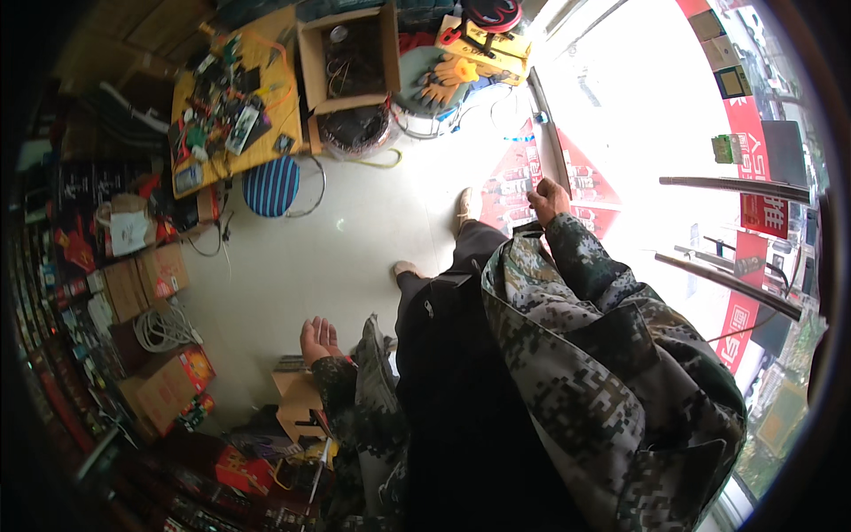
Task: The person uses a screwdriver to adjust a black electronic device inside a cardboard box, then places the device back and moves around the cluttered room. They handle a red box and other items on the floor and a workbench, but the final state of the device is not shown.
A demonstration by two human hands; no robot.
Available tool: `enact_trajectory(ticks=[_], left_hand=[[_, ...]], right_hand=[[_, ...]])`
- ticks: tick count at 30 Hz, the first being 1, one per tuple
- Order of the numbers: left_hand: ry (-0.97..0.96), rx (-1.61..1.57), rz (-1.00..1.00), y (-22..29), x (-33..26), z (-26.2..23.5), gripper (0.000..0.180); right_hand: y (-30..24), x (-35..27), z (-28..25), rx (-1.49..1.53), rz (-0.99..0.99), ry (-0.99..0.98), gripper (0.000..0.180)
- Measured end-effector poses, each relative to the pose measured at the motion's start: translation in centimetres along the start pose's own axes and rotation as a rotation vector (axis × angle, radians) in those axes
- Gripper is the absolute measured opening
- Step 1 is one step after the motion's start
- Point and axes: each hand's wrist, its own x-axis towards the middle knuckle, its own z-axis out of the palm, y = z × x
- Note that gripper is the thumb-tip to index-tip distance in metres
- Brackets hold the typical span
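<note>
My left hand [319, 340] hangs low at my left side with its fingers apart and slightly bent, and nothing lies in the palm. Beneath it is an open cardboard box [300, 403] on the floor. My right hand [550, 201] is raised ahead of my body, its fingers curled into a loose fist, and no object shows in it. It is nearest the bright glass door and the red printed sheets [589, 173] there. Camouflage sleeves [581, 253] cover both arms. My shoes [470, 204] stand on the pale floor, one ahead of the other.
A wooden table [266, 158] cluttered with electronic parts stands far left, a blue striped stool [271, 186] before it. Beside it are an open carton [381, 99] and orange gloves [456, 71]. Boxes and a coiled cable [164, 328] line the left. Metal door handles [736, 186] jut in at right.
</note>
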Motion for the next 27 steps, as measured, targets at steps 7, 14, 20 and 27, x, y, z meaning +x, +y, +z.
enact_trajectory(ticks=[7,14,20,27], left_hand=[[-0.217,0.186,-0.050,-2.4,-3.7,15.3,0.042],[-0.158,0.066,-0.012,-5.2,-3.7,18.2,0.034],[-0.034,-0.183,0.055,-8.7,-3.2,14.1,0.028],[0.129,-0.511,0.111,-13.8,-2.6,5.4,0.031]], right_hand=[[7.0,7.5,-5.1,0.213,0.176,0.070,0.023],[10.9,14.1,-4.2,0.556,0.115,-0.155,0.030],[6.8,23.2,0.4,0.093,-0.164,-0.234,0.024],[-10.0,27.2,10.7,0.466,-0.315,-0.503,0.028]])
